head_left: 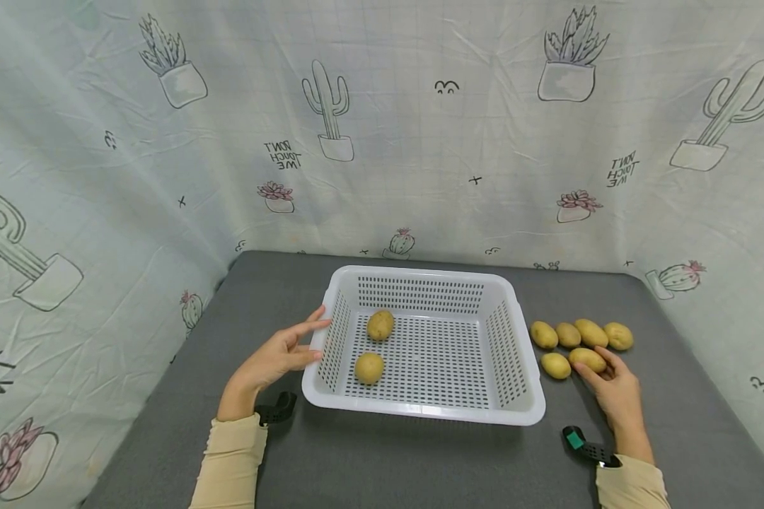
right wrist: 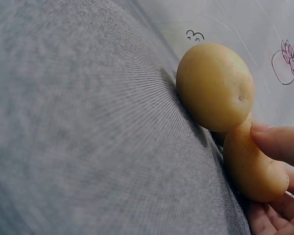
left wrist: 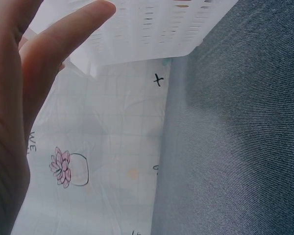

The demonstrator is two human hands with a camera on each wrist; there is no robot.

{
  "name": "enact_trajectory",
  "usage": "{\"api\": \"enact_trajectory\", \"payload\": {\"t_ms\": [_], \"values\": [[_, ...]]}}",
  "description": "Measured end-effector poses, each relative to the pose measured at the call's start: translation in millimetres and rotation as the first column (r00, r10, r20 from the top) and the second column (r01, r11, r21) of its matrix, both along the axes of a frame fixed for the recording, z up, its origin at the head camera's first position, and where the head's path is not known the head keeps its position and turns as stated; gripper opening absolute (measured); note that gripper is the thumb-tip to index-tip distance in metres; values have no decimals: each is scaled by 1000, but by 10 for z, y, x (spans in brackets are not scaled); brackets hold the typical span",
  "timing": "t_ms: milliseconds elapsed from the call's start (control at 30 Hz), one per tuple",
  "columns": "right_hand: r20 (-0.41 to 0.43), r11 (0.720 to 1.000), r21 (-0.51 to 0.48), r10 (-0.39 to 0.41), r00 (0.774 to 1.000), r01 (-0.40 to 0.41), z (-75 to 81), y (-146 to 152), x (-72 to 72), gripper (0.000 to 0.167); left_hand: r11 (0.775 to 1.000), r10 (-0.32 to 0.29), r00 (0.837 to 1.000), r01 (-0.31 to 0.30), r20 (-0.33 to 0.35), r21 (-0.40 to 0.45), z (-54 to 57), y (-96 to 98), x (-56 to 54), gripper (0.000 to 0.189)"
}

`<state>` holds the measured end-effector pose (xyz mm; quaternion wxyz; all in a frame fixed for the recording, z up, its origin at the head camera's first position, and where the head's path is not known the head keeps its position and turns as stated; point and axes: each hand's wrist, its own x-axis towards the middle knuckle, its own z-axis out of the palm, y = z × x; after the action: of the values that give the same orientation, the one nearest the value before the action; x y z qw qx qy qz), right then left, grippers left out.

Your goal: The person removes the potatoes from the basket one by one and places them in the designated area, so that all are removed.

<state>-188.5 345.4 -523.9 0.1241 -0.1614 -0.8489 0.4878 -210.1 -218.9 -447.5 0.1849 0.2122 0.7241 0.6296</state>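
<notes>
A white perforated plastic basket stands on the grey table, with two potatoes, one behind the other, near its left end inside. At the left rim my left hand rests with spread, fairly straight fingers; its thumb lies against the basket wall in the left wrist view. To the right of the basket, my right hand pinches a potato between thumb and fingers, low at the table. Another potato sits close beside the held potato.
Behind the held potato, several more potatoes lie in a row on the grey tabletop. A pale curtain printed with cacti hangs around the back and sides of the table.
</notes>
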Motion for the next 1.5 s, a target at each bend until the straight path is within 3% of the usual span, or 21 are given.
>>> {"api": "enact_trajectory", "payload": {"t_ms": [167, 367, 700, 933, 1133, 1367, 1500], "values": [[35, 1000, -9, -17, 999, 17, 9, 12, 21, 68, 1000, -2, 1000, 2, -21, 0, -9, 1, -5, 64], [38, 991, -60, -118, 992, 120, 16, 3, 21, 68, 1000, 7, 1000, -7, -12, -8, -6, -2, 2, 65], [-134, 974, -96, -219, 966, 207, 32, -10, 27, 63, 1000, 3, 1000, -3, 10, 12, -17, -22, 23, 65], [-164, 979, -139, -174, 971, 152, 150, -72, 53, 62, 999, -27, 999, 27, 17, 32, -13, -13, 14, 65], [-198, 993, -100, -88, 976, 69, 278, -171, 69, 62, 999, -27, 1000, 26, 17, 34, -5, -7, -7, 65], [-295, 989, -132, 19, 955, -61, 449, -318, 101, 57, 1000, -21, 1000, 20, 13, 23, -9, -5, -18, 65], [-309, 989, -90, 84, 947, -117, 542, -398, 146, 59, 1000, -19, 1000, 18, 16, 22, -5, -5, -7, 65]]}}
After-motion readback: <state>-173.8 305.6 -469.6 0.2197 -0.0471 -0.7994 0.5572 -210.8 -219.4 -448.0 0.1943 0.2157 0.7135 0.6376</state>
